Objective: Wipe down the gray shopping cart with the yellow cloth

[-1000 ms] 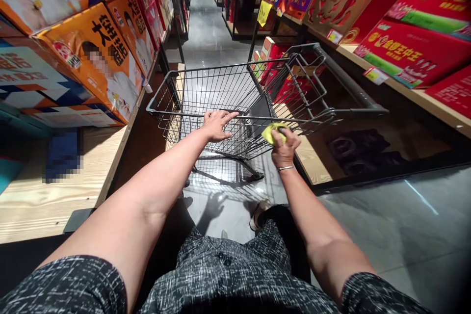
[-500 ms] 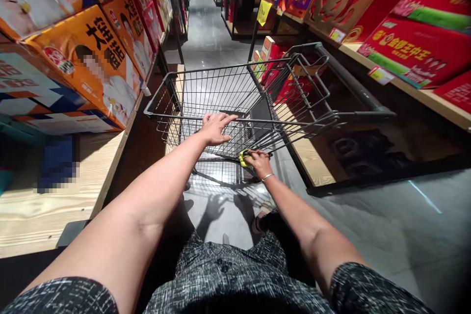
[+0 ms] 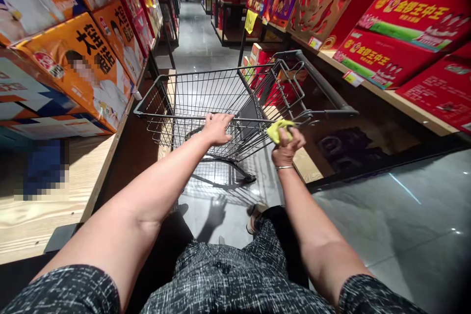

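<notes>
The left hand (image 3: 218, 129) rests unclenched at the near rim of the cart (image 3: 248, 120); the right hand (image 3: 288, 143) clutches a yellow cloth (image 3: 278, 130) against that rim, towards the handle (image 3: 328, 87). The cart stands crosswise between the left shelf (image 3: 101, 176) and right shelf (image 3: 401, 99), with open floor (image 3: 390, 225) at right

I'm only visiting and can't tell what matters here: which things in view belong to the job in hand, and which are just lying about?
Part of the job:
yellow cloth, held in the right hand
shopping cart, with the left hand at its near top edge

Just around:
orange boxes, to the left
red boxes, to the right
yellow sheet, hanging farther along
</notes>
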Demonstrator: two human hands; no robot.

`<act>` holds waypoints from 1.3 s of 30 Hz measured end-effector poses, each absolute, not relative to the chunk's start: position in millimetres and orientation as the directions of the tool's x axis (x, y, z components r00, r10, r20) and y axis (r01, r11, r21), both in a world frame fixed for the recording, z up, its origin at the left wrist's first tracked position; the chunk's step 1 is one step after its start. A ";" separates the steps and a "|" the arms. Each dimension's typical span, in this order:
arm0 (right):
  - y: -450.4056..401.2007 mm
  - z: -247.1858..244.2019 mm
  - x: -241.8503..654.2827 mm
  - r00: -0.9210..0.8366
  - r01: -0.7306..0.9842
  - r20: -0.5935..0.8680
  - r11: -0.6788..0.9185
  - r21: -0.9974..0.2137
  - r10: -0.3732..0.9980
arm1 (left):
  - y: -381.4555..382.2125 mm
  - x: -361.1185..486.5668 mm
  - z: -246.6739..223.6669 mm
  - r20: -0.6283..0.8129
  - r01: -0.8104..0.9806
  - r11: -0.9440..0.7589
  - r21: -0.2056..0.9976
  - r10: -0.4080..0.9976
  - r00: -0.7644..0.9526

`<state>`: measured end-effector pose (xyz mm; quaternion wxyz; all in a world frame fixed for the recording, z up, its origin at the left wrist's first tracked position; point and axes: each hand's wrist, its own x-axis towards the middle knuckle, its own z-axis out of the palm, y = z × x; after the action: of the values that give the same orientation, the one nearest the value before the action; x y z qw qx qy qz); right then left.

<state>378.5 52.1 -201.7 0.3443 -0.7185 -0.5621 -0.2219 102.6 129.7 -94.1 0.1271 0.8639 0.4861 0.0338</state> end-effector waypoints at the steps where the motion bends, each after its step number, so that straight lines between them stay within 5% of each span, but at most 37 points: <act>1: 48.5 -221.9 364.3 0.271 0.956 0.625 -0.130 -0.262 0.732 | 126.8 109.9 -93.8 -0.055 0.819 -0.505 0.273 0.842 0.537; 6: 24.3 -300.3 316.9 0.076 0.967 0.147 -0.037 -0.251 0.986 | 123.2 124.5 -96.3 -0.041 0.808 -0.493 0.322 0.846 0.532; 9: 21.2 -309.0 316.0 -0.035 0.969 0.066 0.050 -0.243 0.997 | 124.7 123.9 -98.2 -0.054 0.822 -0.476 0.312 0.855 0.516; 13: 29.0 -276.0 341.4 -0.069 0.984 0.146 0.091 -0.154 0.987 | 126.0 123.4 -98.3 -0.078 0.840 -0.462 0.283 0.862 0.501; 16: 32.7 -222.9 378.7 -0.063 0.994 0.384 0.093 -0.060 0.921 | 127.6 120.7 -96.5 -0.086 0.842 -0.459 0.283 0.862 0.499; 20: 36.8 -138.8 440.3 -0.001 1.000 0.769 -0.002 0.003 0.640 | 130.7 112.1 -94.5 -0.078 0.842 -0.456 0.288 0.865 0.495; 23: 40.5 -98.9 464.7 0.003 0.998 0.901 -0.051 0.021 0.434 | 133.3 103.4 -94.5 -0.077 0.842 -0.458 0.287 0.865 0.496; 28: 39.5 -108.4 412.4 0.107 0.994 0.844 -0.075 -0.079 0.526 | 135.7 91.7 -92.9 -0.088 0.860 -0.427 0.278 0.881 0.466; 34: 28.6 -125.3 342.3 -0.112 0.992 0.447 0.128 -0.006 0.887 | 122.6 117.0 -74.4 -0.107 0.906 -0.369 0.210 0.912 0.396; 39: 7.4 -88.5 385.2 -0.049 0.999 0.510 0.041 0.025 0.859 | 100.3 157.5 -69.4 -0.073 0.739 -0.595 0.316 0.761 0.645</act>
<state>385.2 7.4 -88.5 0.1824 -0.6652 -0.6981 -0.1920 157.5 100.3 -69.4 0.1607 0.8925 0.4201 0.0349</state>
